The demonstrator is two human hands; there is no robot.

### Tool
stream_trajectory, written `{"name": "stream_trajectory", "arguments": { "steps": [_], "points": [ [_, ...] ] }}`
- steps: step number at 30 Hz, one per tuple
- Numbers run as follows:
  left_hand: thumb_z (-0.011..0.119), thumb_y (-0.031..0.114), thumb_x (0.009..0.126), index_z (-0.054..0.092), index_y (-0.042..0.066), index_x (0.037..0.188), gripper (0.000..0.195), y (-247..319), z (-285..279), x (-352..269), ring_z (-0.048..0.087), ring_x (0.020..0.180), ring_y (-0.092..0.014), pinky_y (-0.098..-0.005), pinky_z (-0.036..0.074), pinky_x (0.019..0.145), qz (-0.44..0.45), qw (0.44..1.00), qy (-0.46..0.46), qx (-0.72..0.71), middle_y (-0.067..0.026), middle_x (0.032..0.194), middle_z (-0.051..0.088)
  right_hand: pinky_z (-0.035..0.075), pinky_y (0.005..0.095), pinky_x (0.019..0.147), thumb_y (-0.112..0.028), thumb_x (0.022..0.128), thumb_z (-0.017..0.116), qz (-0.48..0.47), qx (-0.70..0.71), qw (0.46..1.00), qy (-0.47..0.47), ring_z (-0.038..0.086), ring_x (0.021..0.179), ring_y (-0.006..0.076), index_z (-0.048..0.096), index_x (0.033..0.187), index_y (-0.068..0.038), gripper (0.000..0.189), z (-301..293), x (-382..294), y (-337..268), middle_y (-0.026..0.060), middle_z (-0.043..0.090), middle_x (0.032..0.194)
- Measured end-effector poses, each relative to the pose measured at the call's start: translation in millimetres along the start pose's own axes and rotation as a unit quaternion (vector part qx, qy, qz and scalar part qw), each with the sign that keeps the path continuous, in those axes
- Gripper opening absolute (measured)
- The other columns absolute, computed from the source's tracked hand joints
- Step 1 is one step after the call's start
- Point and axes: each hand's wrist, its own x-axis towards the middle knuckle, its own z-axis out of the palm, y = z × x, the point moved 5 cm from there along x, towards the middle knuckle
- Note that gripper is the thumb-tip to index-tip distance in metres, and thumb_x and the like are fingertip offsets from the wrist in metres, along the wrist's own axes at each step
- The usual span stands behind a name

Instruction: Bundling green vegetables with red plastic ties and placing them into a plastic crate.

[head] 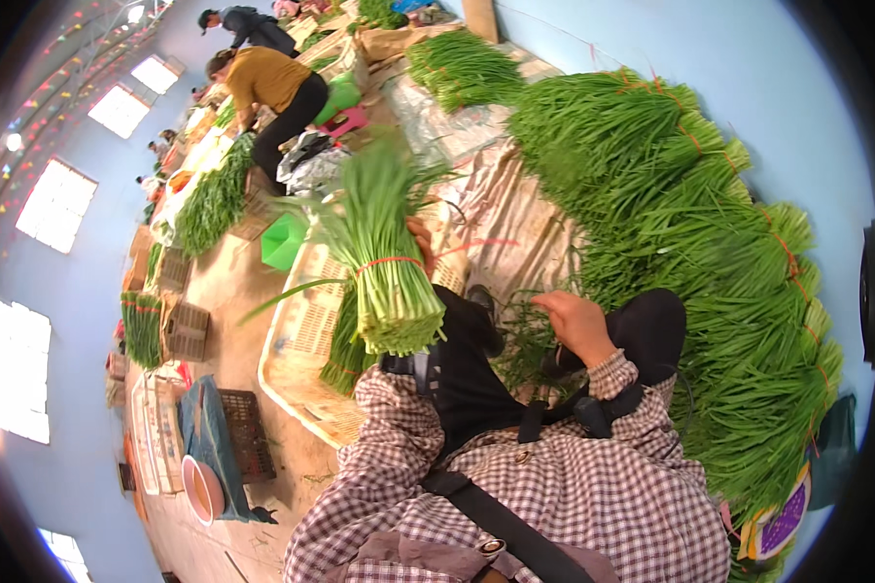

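Observation:
My left hand (421, 243) is wrapped around a bundle of garlic chives (390, 284), its fingers partly hidden behind the stems. A red tie (388, 264) circles the bundle, and a blurred loose end trails to the right. The pale cut ends point toward me, while the leaf tips blur at the far end. Below the bundle is a yellow plastic crate (299, 357) with more tied chives (346, 364) inside. My right hand (577, 326) hovers near my right knee, fingers loosely bent, with nothing visible in it. Loose green leaves (521, 342) lie between my legs.
Many red-tied chive bundles (671, 240) line the blue wall on my right. A wrinkled sheet (510, 204) covers the floor ahead. A green stool (284, 242), a dark crate (246, 437) and a pink basin (203, 490) stand leftward. A person (273, 87) bends over greens farther off.

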Motion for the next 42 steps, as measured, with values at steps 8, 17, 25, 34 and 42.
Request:
{"name": "stream_trajectory", "arguments": {
  "steps": [8,17,25,34,42],
  "points": [
    [0.053,0.018,0.087,0.039,-0.004,0.116,0.040,-85,4,10,0.048,0.108,-0.026,-0.0409,0.043,0.092,-0.132,0.952,0.029,-0.276,-0.0141,0.111,0.046,0.047,0.0334,0.057,-0.009,0.079,0.058,0.027,0.000,1.000,0.012,0.060,0.066,0.0250,0.063,0.097,-0.009,0.018,-6,2,1,0.0071,0.062,0.076],
    [0.053,0.023,0.085,0.042,-0.002,0.120,0.044,-81,-25,-1,0.044,0.107,-0.025,-0.0377,0.042,0.092,-0.196,0.968,0.116,-0.102,-0.0118,0.110,0.044,0.046,0.0315,0.054,-0.018,0.082,0.059,0.053,0.146,0.980,-0.122,0.057,0.062,0.0233,0.063,0.097,-0.010,0.017,-21,26,-41,0.0082,0.059,0.071],
    [0.056,0.035,0.087,0.049,0.005,0.121,0.046,-72,-111,-31,0.053,0.106,-0.026,-0.0445,0.047,0.090,-0.143,0.910,0.168,0.352,-0.0108,0.117,0.054,0.051,0.0298,0.063,-0.018,0.087,0.058,0.145,0.127,0.980,0.053,0.060,0.082,0.0182,0.056,0.112,-0.003,0.029,-49,8,10,0.0091,0.054,0.111],
    [0.064,0.013,0.081,0.046,0.004,0.119,0.043,-98,-102,-31,0.059,0.092,-0.020,-0.0344,0.051,0.076,-0.118,0.855,0.166,0.477,-0.0087,0.104,0.058,0.031,0.0432,0.104,-0.041,0.073,0.072,0.190,0.259,0.937,-0.140,0.023,0.132,0.0307,0.003,0.143,-0.011,0.103,-19,-2,-1,0.0157,0.015,0.146],
    [0.062,0.001,0.077,0.037,0.004,0.123,0.053,-114,-127,-41,0.057,0.094,-0.019,-0.0321,0.049,0.080,-0.033,0.831,0.131,0.540,-0.0083,0.107,0.056,0.036,0.0389,0.096,-0.033,0.081,0.066,0.287,0.389,0.875,0.007,0.038,0.119,0.0267,0.023,0.136,-0.005,0.075,42,-21,34,0.0129,0.035,0.133]
  ]
}}
